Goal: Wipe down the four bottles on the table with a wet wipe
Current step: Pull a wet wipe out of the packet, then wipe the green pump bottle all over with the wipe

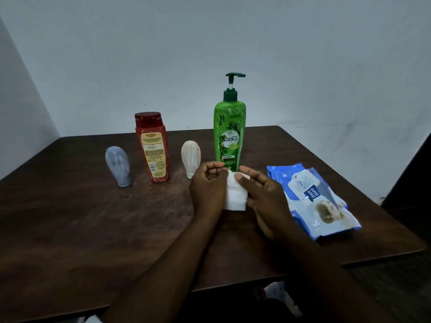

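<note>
Four bottles stand in a row on the dark wooden table (70,229): a small grey-blue squeeze bottle (117,165) on its cap at the left, a red shampoo bottle (152,146), a small cream squeeze bottle (191,157) on its cap, and a tall green pump bottle (229,131). In front of the green bottle, my left hand (207,187) and my right hand (263,197) hold a folded white wet wipe (235,197) between them. Both pinch its upper edge with thumb and fingers. The wipe hangs just above the table.
A blue pack of wet wipes (312,199) lies flat to the right of my hands, near the table's right edge. A pale wall stands close behind the table. Below the table's front edge something pale lies on the floor.
</note>
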`<state>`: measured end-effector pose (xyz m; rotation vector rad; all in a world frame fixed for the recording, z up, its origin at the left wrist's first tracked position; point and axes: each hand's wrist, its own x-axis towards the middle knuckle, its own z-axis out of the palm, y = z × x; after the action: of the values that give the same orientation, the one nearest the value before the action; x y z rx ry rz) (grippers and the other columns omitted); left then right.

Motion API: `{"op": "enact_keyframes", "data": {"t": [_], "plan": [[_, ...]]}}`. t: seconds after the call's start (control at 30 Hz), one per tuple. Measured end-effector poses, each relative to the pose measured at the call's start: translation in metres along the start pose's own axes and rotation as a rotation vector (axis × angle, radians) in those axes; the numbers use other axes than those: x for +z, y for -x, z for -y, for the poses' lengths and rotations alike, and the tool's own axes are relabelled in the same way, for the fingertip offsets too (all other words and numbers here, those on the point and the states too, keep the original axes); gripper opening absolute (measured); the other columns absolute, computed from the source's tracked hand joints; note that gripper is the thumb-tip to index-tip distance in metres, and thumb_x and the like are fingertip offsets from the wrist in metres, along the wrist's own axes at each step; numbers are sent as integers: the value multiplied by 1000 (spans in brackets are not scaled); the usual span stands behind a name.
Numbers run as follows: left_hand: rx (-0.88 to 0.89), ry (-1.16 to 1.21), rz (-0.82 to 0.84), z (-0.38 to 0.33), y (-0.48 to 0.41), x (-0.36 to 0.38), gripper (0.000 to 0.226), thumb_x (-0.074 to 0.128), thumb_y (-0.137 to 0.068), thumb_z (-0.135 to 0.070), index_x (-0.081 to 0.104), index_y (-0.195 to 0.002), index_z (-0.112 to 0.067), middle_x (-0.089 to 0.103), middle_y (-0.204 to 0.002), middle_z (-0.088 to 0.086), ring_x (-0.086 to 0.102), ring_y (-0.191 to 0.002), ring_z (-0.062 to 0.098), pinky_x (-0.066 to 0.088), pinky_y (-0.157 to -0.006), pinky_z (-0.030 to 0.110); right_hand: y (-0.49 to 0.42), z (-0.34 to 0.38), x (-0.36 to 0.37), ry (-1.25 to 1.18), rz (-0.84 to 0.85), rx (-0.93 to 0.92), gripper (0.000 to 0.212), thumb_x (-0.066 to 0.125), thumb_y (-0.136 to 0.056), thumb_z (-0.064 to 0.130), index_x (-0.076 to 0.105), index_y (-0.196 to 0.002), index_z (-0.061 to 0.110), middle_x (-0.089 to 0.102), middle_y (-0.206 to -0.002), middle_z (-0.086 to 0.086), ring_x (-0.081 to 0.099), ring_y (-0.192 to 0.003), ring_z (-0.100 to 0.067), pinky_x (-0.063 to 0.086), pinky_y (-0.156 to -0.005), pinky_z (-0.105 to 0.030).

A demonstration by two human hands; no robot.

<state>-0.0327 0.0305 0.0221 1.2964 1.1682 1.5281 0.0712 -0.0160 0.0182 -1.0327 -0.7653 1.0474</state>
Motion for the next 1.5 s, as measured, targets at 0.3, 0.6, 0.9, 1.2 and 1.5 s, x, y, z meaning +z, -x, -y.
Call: {"op": "enact_keyframes", "data": {"t": [0.3, 0.6, 0.9, 1.2, 1.5], "plan": [[353, -123, 31, -65, -57, -1, 36, 76, -86, -21, 58, -116, -26, 62, -120, -4, 60, -100, 3, 49, -75, 11, 2, -3, -5, 186, 21, -52, 20, 72, -90, 8, 72, -100, 26, 80, -96, 2, 76, -96, -18, 61, -87, -42], [149, -233, 404, -89, -120, 22, 75, 85, -69, -41, 56, -135, -19, 65, -128, -3, 66, -110, 12, 56, -97, 38, 4, -2, -4, 307, 33, -95, 15, 75, -89, 16, 74, -95, 29, 80, -95, 3, 76, -93, -14, 60, -90, -46], [234, -251, 378, -76, -116, 13, 40, 82, -78, -37, 73, -113, -21, 77, -101, -6, 73, -93, 10, 60, -86, 34, 5, 1, -6, 287, -8, -137, 22, 80, -84, 12, 75, -99, 27, 80, -95, 3, 76, -94, -15, 60, -90, -48], [77, -36, 469, -84, -69, -38, 27, 73, -89, -29, 74, -112, -15, 79, -99, 3, 76, -90, 16, 60, -76, 25, 8, 18, -14, 60, -193, -331, 18, 76, -77, 10, 80, -82, 27, 78, -88, 3, 72, -88, -14, 56, -82, -34], [-176, 365, 455, -68, -31, -71, 24, 66, -91, -21, 71, -109, -6, 76, -92, 13, 73, -78, 23, 61, -73, 35, 25, 64, 8, 52, 150, -433, 20, 71, -76, 27, 81, -93, 24, 78, -103, -3, 73, -102, -19, 56, -84, -31]]}}
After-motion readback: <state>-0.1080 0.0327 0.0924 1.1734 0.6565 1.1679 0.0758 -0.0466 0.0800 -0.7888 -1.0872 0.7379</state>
